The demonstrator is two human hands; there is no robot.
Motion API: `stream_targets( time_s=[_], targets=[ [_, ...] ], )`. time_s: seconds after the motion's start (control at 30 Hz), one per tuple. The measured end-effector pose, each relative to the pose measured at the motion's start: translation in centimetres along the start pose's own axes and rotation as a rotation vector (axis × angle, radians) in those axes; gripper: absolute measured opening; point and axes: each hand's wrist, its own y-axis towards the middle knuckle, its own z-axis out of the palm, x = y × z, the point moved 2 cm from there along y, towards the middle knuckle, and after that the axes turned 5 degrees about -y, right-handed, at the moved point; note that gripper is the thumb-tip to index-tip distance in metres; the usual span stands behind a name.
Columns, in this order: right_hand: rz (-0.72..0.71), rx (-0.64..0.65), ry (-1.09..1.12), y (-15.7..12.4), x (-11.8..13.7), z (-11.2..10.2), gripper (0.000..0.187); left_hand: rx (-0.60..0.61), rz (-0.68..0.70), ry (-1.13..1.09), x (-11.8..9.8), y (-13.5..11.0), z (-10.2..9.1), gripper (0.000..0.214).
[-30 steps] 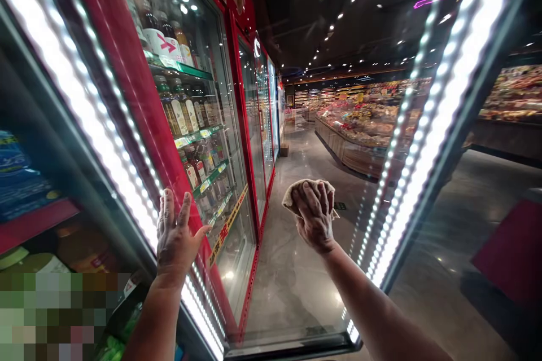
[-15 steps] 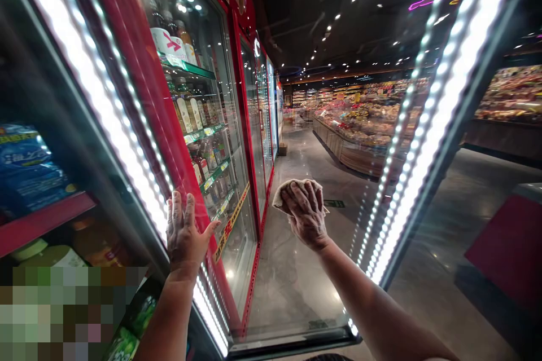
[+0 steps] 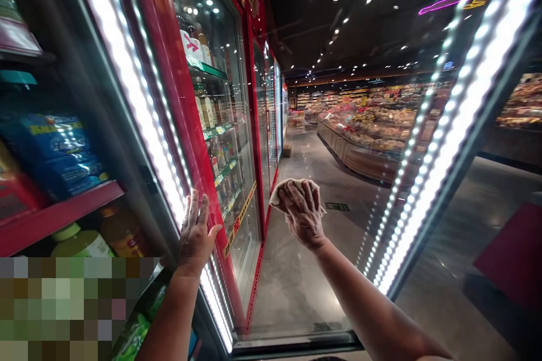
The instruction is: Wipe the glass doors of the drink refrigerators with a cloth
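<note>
A glass door (image 3: 292, 293) with bright light strips down both sides stands in front of me. My left hand (image 3: 197, 234) lies flat against its left side, fingers straight and thumb apart, over the left light strip (image 3: 139, 101) and the glass beside it. With my right hand (image 3: 304, 217) I press a folded beige cloth (image 3: 279, 194) to the middle of the pane. The fingers are bent over the cloth, and its edges stick out at the left and top.
Beyond the glass runs a row of red-framed drink coolers (image 3: 186, 101). At left, shelves (image 3: 76, 217) carry blue packs (image 3: 63, 152) and bottles (image 3: 80, 242). A long produce stand (image 3: 359, 158) curves along the aisle floor, and a dark red block (image 3: 508, 254) stands at right.
The view has swung left, so more of the left shelves shows. My right hand and the cloth have slid slightly left across the glass. My left hand stays flat on the door.
</note>
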Motion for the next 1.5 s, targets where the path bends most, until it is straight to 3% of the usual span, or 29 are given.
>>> stream_targets(
  time_s=[0.17,0.37,0.6,0.7,0.8,0.9,1.03,1.23,1.37,1.5],
  targets=[
    [0.180,-0.103,-0.020,1.4,1.5,0.4,0.068,-0.020,0.001,-0.014,0.4,-0.3,0.2,0.092],
    [-0.077,0.077,0.060,0.0,4.6,0.9,0.075,-0.022,-0.030,-0.002,-0.1,-0.4,-0.1,0.093],
    [0.090,0.005,0.050,2.7,5.9,0.7,0.065,0.000,-0.046,0.077,-0.9,-0.7,-0.8,0.082],
    [-0.009,0.024,0.095,3.3,7.6,1.2,0.059,0.007,-0.056,0.127,-1.0,-1.0,-1.0,0.079],
    [-0.150,0.077,0.136,2.9,8.4,1.3,0.059,-0.066,-0.109,0.153,-0.8,-1.3,-1.2,0.083],
    [-0.127,0.097,0.141,3.2,8.5,1.1,0.062,-0.131,-0.137,0.169,-0.6,-1.3,-1.4,0.091],
    [-0.049,0.089,0.146,5.1,9.9,1.0,0.067,-0.126,-0.110,0.234,-0.5,-1.0,-1.5,0.104],
    [-0.277,0.168,0.203,5.5,11.6,1.3,0.065,-0.126,-0.096,0.251,0.2,-0.8,-1.3,0.112],
    [-0.245,0.156,0.221,6.7,12.1,1.4,0.056,-0.155,-0.075,0.257,0.3,-0.9,-1.1,0.113],
    [-0.254,0.126,0.261,9.0,15.1,2.3,0.046,-0.185,-0.042,0.245,0.2,-0.7,-1.0,0.100]
  ],
)
